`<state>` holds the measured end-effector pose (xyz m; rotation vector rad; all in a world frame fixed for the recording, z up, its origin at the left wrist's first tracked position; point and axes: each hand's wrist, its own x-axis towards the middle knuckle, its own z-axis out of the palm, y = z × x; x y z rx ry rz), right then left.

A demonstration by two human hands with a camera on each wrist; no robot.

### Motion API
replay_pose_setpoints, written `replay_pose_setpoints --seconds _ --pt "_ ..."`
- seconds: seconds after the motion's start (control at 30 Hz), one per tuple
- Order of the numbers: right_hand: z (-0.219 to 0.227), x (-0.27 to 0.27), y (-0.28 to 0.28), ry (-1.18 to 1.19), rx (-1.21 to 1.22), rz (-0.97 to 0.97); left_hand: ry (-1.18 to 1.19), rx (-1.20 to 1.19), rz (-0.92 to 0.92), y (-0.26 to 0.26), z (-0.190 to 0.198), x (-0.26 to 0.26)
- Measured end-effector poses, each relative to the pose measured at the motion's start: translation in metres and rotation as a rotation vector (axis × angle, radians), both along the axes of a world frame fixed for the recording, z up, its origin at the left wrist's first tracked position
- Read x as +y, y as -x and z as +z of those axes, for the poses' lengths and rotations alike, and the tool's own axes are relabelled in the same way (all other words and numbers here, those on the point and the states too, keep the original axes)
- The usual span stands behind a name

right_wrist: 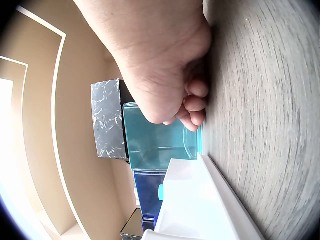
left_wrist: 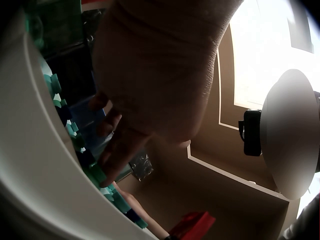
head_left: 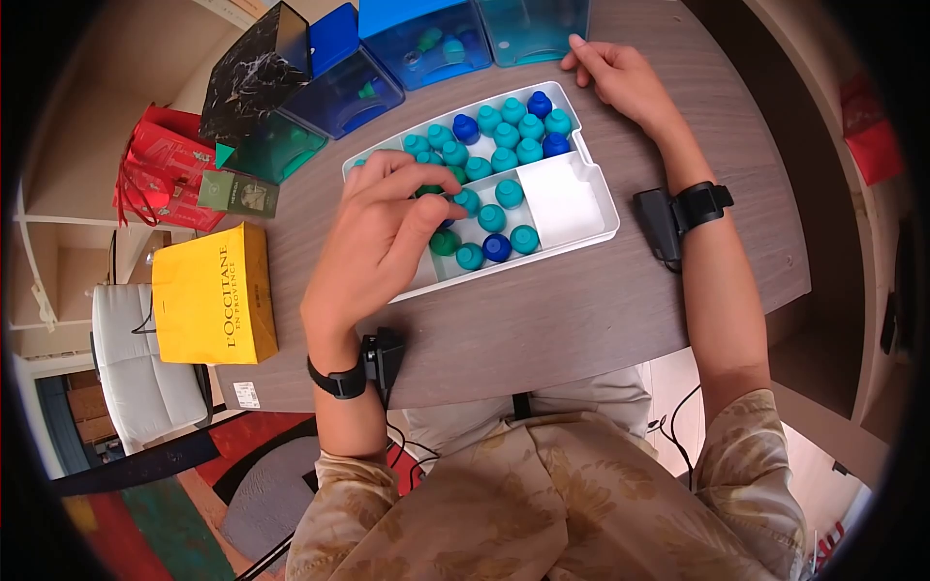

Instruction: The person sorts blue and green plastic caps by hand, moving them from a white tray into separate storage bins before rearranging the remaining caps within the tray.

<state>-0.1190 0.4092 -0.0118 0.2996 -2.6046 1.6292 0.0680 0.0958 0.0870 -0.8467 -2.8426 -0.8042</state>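
Head view: left hand hanging over the white tray, right hand resting by the teal box

The left hand (head_left: 383, 223) is covering the left part of the white tray (head_left: 567, 203), among upright pieces in teal, green and blue. Choosing a piece and getting hold of it looks to be the step in hand. Coloured boxes are standing beyond the tray and some are holding similar pieces, so sorting by colour seems likely. The next move probably calls for a clean pinch on one piece and a straight lift that leaves its neighbours standing.

In the left wrist view a fingertip is meeting a green piece (left_wrist: 95, 173), apparently touching it; the piece is standing at the very end of the grip, not deep in the palm. In the head view a teal piece (head_left: 467, 200) is sitting just beside the fingertips. The left grip is looking narrow, thumb and forefinger bent towards each other, but whether they are pinching anything I cannot tell.

The right hand (head_left: 620, 82) is lying on the worktop (head_left: 465, 349) beside the teal box (head_left: 538, 34), fingers loosely curling, holding nothing; whether they are touching the box is unclear.
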Motion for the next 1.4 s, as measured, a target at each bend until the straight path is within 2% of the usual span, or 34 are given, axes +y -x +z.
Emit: replay_pose_setpoints --seconds 0.4,0.5,0.7,1.0,1.1,1.4 --pt "0.003 0.000 -0.002 0.036 -0.040 0.010 -0.036 -0.018 -0.050 0.002 -0.003 0.003" --pt "0.003 -0.001 -0.002 0.032 -0.036 0.007 -0.114 -0.008 -0.017 0.001 -0.003 0.003" --pt "0.004 -0.001 -0.002 0.014 -0.028 -0.003 -0.013 -0.011 -0.078 0.004 -0.001 0.000" --pt "0.004 0.000 -0.002 0.018 -0.036 0.007 -0.006 -0.021 -0.057 0.003 0.000 0.000" --pt "0.002 0.000 -0.001 0.010 -0.025 0.004 -0.086 0.082 -0.037 0.001 -0.003 0.007" --pt "0.003 0.000 -0.001 0.015 -0.047 0.008 -0.016 0.074 -0.045 -0.002 -0.012 0.028"
